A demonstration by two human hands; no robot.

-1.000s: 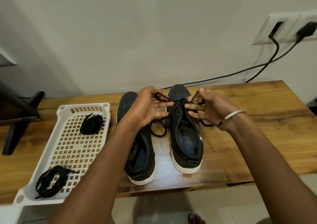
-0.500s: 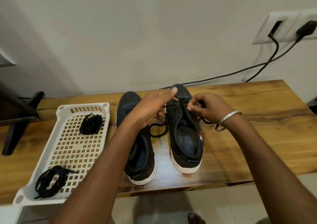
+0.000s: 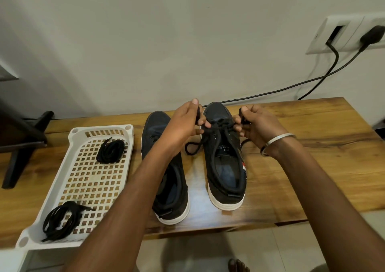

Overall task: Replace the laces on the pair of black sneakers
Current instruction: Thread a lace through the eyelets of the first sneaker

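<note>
Two black sneakers with white soles stand side by side on the wooden table, toes toward the wall: the left sneaker (image 3: 166,180) and the right sneaker (image 3: 224,167). My left hand (image 3: 185,123) pinches a loop of the black lace (image 3: 216,127) over the right sneaker's eyelets. My right hand (image 3: 256,126) pinches the other loop on the opposite side. A knot sits between both hands, and a loose lace end (image 3: 192,147) hangs between the shoes.
A white perforated tray (image 3: 83,180) at the left holds two bundles of black laces, one at the far end (image 3: 110,150) and one near me (image 3: 62,219). Black cables (image 3: 291,86) run from wall sockets behind the table (image 3: 312,167). A dark stand sits at far left.
Both hands drew apart from the shoe's middle, each with a lace loop, and the lace between them is now tight. The shoes and tray stayed put.
</note>
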